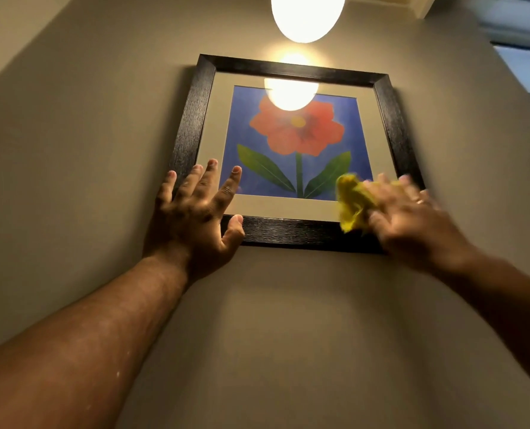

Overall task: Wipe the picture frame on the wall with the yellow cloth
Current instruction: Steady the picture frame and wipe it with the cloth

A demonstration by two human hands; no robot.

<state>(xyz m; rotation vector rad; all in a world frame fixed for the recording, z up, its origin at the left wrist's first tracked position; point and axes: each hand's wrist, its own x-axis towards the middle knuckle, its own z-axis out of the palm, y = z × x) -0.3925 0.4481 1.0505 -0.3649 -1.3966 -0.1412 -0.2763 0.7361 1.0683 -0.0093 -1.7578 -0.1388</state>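
Observation:
A black picture frame (297,71) hangs on the beige wall, holding a red flower print on blue behind glass. My left hand (195,212) lies flat with fingers spread on the frame's lower left corner, thumb on the bottom rail. My right hand (412,218), blurred, presses the crumpled yellow cloth (352,202) against the frame's lower right corner, over the glass and bottom rail. Part of the cloth is hidden under the fingers.
A glowing globe lamp (307,13) hangs just above the frame and reflects in the glass. A window (523,66) shows at the upper right. Bare wall (273,320) extends below and to the left of the frame.

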